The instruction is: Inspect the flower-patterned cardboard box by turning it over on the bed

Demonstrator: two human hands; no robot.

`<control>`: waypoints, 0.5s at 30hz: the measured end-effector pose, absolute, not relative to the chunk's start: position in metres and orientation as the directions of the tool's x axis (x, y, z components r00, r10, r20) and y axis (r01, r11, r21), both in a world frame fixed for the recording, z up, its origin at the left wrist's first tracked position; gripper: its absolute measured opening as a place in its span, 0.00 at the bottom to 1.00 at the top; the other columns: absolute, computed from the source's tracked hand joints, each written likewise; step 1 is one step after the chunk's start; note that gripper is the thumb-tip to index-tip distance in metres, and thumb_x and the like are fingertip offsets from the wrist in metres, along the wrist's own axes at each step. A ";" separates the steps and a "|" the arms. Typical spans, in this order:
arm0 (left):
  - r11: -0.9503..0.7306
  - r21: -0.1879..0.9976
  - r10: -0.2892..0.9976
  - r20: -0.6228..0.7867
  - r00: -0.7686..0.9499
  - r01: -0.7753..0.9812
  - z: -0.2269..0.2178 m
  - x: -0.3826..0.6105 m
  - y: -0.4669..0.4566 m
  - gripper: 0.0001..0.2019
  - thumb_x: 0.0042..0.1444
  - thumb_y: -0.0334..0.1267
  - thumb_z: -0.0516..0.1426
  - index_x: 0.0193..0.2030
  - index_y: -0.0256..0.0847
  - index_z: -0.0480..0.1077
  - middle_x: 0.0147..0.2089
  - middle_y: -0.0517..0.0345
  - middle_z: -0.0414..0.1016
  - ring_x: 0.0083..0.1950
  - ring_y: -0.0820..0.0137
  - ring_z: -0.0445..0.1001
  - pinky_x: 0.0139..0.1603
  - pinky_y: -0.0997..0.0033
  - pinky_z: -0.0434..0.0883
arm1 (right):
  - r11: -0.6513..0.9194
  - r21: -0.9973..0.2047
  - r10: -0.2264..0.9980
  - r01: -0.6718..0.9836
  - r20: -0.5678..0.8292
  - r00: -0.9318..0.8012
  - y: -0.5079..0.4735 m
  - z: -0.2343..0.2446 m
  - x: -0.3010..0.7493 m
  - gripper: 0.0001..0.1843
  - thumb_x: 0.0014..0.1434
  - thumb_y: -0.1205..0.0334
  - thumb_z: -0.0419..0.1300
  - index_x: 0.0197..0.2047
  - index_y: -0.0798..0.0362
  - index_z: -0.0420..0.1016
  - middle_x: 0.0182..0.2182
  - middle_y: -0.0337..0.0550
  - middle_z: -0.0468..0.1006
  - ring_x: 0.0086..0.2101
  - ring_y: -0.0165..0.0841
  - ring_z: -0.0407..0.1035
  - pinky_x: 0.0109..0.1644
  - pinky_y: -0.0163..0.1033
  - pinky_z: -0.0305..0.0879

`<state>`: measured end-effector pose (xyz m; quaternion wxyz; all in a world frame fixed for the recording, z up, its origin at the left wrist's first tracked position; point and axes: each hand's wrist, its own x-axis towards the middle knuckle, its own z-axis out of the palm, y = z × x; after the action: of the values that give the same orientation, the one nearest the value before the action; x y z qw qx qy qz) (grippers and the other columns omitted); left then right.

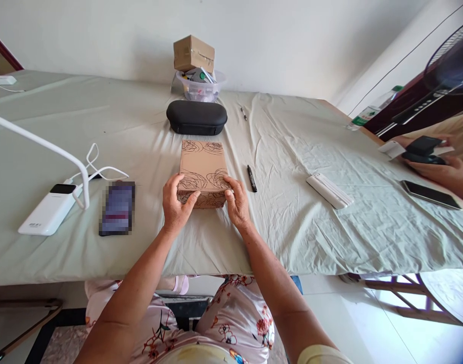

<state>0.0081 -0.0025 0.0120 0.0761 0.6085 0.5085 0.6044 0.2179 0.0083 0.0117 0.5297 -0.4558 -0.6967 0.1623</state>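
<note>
A brown cardboard box printed with dark swirl drawings lies flat on the grey-green tablecloth in front of me. My left hand grips its near left corner, thumb on the front face and fingers curled over the top. My right hand holds the near right corner the same way. A black marker lies just right of the box. A black oval zip case sits behind it.
A white power bank with its cable and a dark phone lie at left. A plastic tub with a small carton on top stands at the back. At right lie a white case, a phone, and another person's hand holding a black device.
</note>
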 end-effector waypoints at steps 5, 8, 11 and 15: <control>-0.475 0.688 0.709 0.668 -0.224 0.548 0.012 0.007 -0.002 0.29 0.64 0.58 0.62 0.64 0.43 0.68 0.63 0.43 0.75 0.65 0.57 0.75 0.66 0.56 0.73 | 0.555 -0.696 0.786 0.455 0.618 -0.014 0.010 0.009 0.218 0.31 0.76 0.36 0.47 0.66 0.47 0.73 0.56 0.53 0.78 0.56 0.44 0.73 0.63 0.55 0.73; -0.452 0.703 0.733 0.644 -0.221 0.550 0.011 0.007 -0.002 0.30 0.64 0.57 0.63 0.66 0.43 0.67 0.64 0.42 0.74 0.65 0.56 0.75 0.63 0.56 0.75 | 0.544 -0.710 0.791 0.446 0.611 0.009 0.011 0.009 0.218 0.30 0.76 0.36 0.46 0.65 0.46 0.73 0.57 0.51 0.78 0.58 0.44 0.73 0.66 0.56 0.71; -0.434 0.727 0.753 0.617 -0.229 0.532 0.010 0.007 -0.003 0.32 0.63 0.57 0.64 0.67 0.43 0.66 0.65 0.41 0.74 0.65 0.55 0.75 0.62 0.56 0.76 | 0.535 -0.724 0.798 0.435 0.603 0.024 0.012 0.009 0.218 0.30 0.76 0.35 0.45 0.65 0.45 0.73 0.58 0.50 0.78 0.59 0.44 0.72 0.67 0.56 0.70; -0.421 0.761 0.771 0.587 -0.247 0.494 0.009 0.008 -0.002 0.34 0.62 0.57 0.65 0.68 0.42 0.64 0.66 0.41 0.73 0.64 0.55 0.75 0.59 0.58 0.77 | 0.531 -0.736 0.802 0.420 0.596 0.031 0.012 0.010 0.218 0.30 0.77 0.36 0.46 0.65 0.46 0.73 0.59 0.50 0.78 0.61 0.44 0.71 0.69 0.56 0.68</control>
<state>0.0082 -0.0024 0.0086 0.1174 0.6021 0.5253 0.5897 0.2175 0.0115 0.0099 0.5569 -0.4529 -0.6748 0.1715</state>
